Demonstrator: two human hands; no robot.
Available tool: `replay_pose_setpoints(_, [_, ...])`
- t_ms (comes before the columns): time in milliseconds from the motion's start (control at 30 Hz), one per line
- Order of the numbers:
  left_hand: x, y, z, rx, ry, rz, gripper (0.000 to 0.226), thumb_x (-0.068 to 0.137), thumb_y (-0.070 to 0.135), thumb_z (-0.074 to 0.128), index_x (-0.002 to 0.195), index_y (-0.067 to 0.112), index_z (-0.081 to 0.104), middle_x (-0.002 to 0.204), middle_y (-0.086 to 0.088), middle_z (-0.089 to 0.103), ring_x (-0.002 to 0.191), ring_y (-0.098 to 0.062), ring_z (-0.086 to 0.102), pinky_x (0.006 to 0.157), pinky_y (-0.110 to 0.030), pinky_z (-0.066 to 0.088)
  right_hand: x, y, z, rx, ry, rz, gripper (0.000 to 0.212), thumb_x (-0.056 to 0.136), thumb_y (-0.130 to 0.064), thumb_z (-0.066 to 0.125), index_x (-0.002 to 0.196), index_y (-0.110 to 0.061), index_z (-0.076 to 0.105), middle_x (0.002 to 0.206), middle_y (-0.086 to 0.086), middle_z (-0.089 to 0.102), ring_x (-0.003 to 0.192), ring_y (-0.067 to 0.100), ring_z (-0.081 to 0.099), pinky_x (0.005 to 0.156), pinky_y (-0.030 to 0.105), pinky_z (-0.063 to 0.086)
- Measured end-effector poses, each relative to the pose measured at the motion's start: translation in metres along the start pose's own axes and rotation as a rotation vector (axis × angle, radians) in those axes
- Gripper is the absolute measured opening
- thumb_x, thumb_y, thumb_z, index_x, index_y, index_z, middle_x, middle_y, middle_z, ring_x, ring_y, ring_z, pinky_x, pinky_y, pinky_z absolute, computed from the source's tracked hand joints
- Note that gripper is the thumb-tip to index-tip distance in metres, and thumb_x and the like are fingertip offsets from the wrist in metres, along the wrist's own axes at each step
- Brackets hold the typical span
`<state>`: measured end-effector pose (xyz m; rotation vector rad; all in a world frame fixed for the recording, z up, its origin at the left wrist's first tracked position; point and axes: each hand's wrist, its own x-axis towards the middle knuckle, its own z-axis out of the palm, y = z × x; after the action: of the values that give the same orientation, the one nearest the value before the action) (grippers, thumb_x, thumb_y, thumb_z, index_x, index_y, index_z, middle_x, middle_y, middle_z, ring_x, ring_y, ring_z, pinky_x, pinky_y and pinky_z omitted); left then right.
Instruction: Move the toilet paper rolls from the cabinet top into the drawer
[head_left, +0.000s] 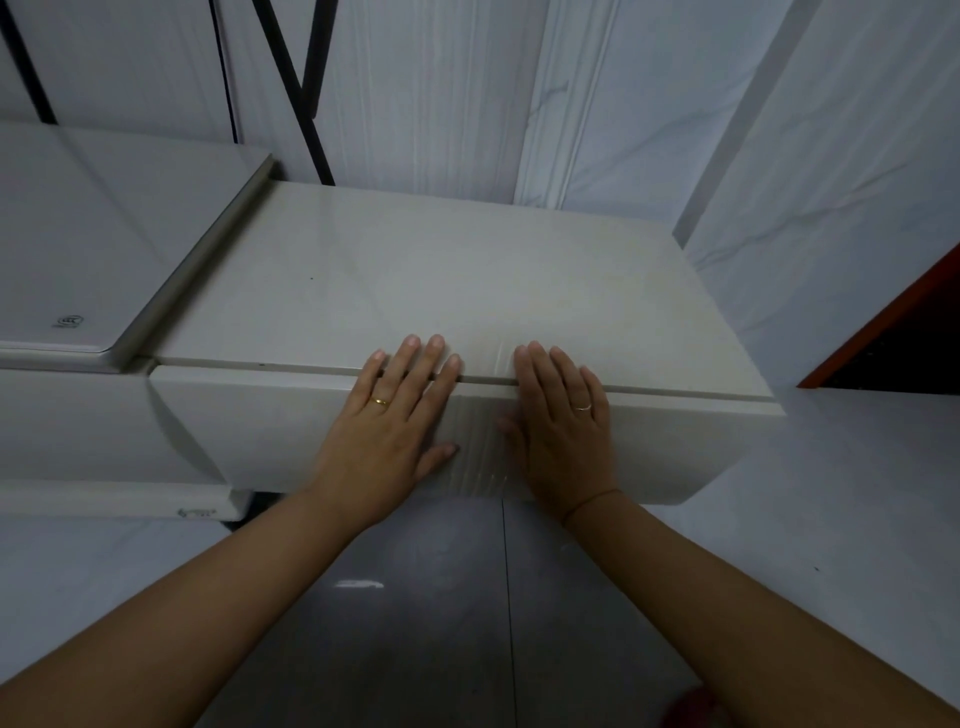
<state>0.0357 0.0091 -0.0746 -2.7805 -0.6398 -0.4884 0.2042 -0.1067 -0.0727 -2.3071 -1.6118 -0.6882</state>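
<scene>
A pale cream cabinet stands against the wall, and its top is bare; no toilet paper rolls show anywhere. The drawer front sits flush under the top, with only a thin gap along the seam. My left hand lies flat on the drawer front, fingers spread, fingertips over the seam. My right hand presses flat beside it in the same way. Neither hand holds anything. The inside of the drawer is hidden.
A white toilet lid and its bowl sit close on the left of the cabinet. Black metal bars lean against the tiled wall behind. A dark red door frame is at the right. Grey glossy floor tiles lie below.
</scene>
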Motion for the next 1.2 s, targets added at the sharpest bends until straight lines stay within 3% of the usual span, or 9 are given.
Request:
replay_pose_setpoints(333, [0.004,-0.006,-0.002,-0.010,-0.010,0.036,0.077,0.091,0.054,0.037,0.150,0.010,0.013,0.157,-0.014,0.015,0.145,-0.031,0.013,0.117,-0.045,0.010,0.004,0.002,0.001,-0.015,0.008,0.002,0.060,0.086,-0.041,0.041,0.137,-0.009,0.045,0.139,0.012,0.049,0.130,0.032,0.044,0.108,0.049,0.032])
replay_pose_setpoints(433, [0.005,-0.008,-0.001,-0.006,-0.020,0.055,0.082,0.089,0.051,0.050,0.150,0.010,0.014,0.157,-0.014,0.015,0.144,-0.032,0.014,0.117,-0.046,0.010,0.004,0.003,0.004,-0.016,0.026,-0.019,0.065,0.083,-0.044,0.052,0.137,-0.009,0.045,0.140,0.012,0.048,0.130,0.033,0.044,0.108,0.048,0.025])
replay_pose_setpoints(533, [0.005,-0.008,0.000,0.006,-0.019,0.065,0.095,0.077,0.035,0.070,0.149,0.009,0.015,0.156,-0.015,0.015,0.144,-0.033,0.015,0.116,-0.046,0.011,0.004,0.005,0.005,-0.064,0.020,-0.046,0.089,0.065,-0.056,0.072,0.136,-0.009,0.046,0.138,0.012,0.050,0.129,0.033,0.045,0.106,0.049,0.023])
replay_pose_setpoints(600, [0.006,-0.008,-0.001,0.015,-0.018,0.062,0.099,0.074,0.030,0.074,0.149,0.008,0.014,0.156,-0.015,0.015,0.143,-0.034,0.015,0.116,-0.046,0.010,0.005,0.006,0.005,-0.086,0.022,-0.046,0.097,0.057,-0.061,0.075,0.134,-0.009,0.047,0.136,0.012,0.052,0.127,0.033,0.047,0.105,0.049,0.024])
replay_pose_setpoints(733, [0.006,-0.006,-0.005,0.033,-0.041,0.044,0.099,0.072,0.030,0.076,0.149,0.007,0.018,0.155,-0.016,0.018,0.143,-0.034,0.017,0.117,-0.046,0.012,0.005,0.004,0.001,-0.109,-0.017,-0.017,0.100,0.051,-0.065,0.076,0.131,-0.010,0.052,0.132,0.011,0.056,0.124,0.032,0.051,0.103,0.054,0.037])
replay_pose_setpoints(833, [0.006,-0.006,-0.009,0.011,-0.049,0.054,0.094,0.072,0.027,0.075,0.148,0.007,0.022,0.154,-0.017,0.024,0.141,-0.035,0.023,0.116,-0.048,0.017,0.006,0.002,-0.003,-0.081,-0.078,-0.009,0.100,0.051,-0.061,0.078,0.132,-0.010,0.051,0.133,0.013,0.055,0.125,0.033,0.050,0.101,0.057,0.036])
replay_pose_setpoints(967, [0.009,-0.006,-0.019,-0.053,-0.115,0.037,0.096,0.068,0.038,0.078,0.146,0.010,0.028,0.151,-0.015,0.033,0.138,-0.034,0.032,0.113,-0.050,0.019,0.007,0.000,-0.011,-0.033,-0.181,0.011,0.093,0.054,-0.049,0.079,0.134,-0.012,0.049,0.137,0.012,0.052,0.127,0.031,0.048,0.104,0.055,0.033])
replay_pose_setpoints(1100, [0.011,-0.005,-0.022,-0.079,-0.245,-0.001,0.096,0.082,0.049,0.059,0.150,0.021,-0.004,0.160,-0.006,0.000,0.147,-0.025,-0.001,0.116,-0.042,-0.004,0.009,0.007,-0.015,0.069,-0.295,-0.026,0.085,0.078,-0.043,0.061,0.148,-0.018,0.018,0.156,0.008,0.020,0.143,0.025,0.017,0.116,0.046,0.005])
replay_pose_setpoints(1200, [0.018,-0.008,-0.037,-0.100,-0.352,-0.026,0.092,0.087,0.051,0.051,0.149,0.023,-0.012,0.159,-0.003,-0.013,0.146,-0.022,-0.011,0.116,-0.040,-0.008,0.014,0.008,-0.025,0.137,-0.342,-0.008,0.080,0.086,-0.047,0.050,0.149,-0.022,0.007,0.159,0.003,0.007,0.145,0.020,0.003,0.116,0.041,-0.003])
